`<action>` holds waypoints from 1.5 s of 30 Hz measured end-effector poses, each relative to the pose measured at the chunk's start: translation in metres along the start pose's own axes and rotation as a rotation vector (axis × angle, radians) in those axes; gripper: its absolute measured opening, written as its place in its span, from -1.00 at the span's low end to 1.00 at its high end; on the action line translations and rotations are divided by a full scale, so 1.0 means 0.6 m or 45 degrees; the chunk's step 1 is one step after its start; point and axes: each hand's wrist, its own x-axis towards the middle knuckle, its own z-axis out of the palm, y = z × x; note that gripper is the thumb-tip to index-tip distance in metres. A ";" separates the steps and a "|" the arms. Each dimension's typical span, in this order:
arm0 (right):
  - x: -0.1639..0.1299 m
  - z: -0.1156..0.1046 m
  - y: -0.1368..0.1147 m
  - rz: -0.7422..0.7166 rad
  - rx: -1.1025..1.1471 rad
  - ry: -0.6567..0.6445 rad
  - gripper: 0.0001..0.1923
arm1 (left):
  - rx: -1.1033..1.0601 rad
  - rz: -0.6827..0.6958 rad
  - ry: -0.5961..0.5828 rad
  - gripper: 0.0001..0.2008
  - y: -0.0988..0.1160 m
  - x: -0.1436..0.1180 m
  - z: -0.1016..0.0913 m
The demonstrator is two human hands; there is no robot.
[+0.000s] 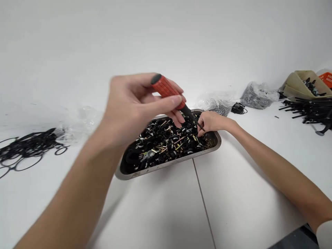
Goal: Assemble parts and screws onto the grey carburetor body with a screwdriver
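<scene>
Grasping 1 red-handled, black-shafted screwdriver [167, 90] tip-down, the left hand [135, 107] is positioned nearest, above the oblong, round-cornered metal tray [169, 164] of small black and brass-coloured parts [168, 143], where the right hand [210, 121] reaches in, its grip indeterminable, with a crinkled clear plastic bag [217, 104] beyond.

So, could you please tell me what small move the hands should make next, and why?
Perhaps the right hand should lift out one of the small brass-coloured bits: it reaches into the tray close beside them, while the left hand holds the screwdriver over the tray. Whether the right hand grips anything is unclear.
</scene>
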 end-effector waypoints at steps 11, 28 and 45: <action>0.013 0.006 0.008 0.049 -0.159 0.040 -0.91 | 0.049 -0.361 -0.261 -0.91 -0.064 -0.039 0.047; 0.014 0.006 0.008 0.058 -0.191 0.055 -0.87 | 0.079 -0.346 -0.279 -0.93 -0.067 -0.042 0.046; 0.001 0.001 -0.003 0.033 -0.011 0.024 -0.94 | 0.056 0.121 0.245 -0.90 0.028 -0.012 -0.040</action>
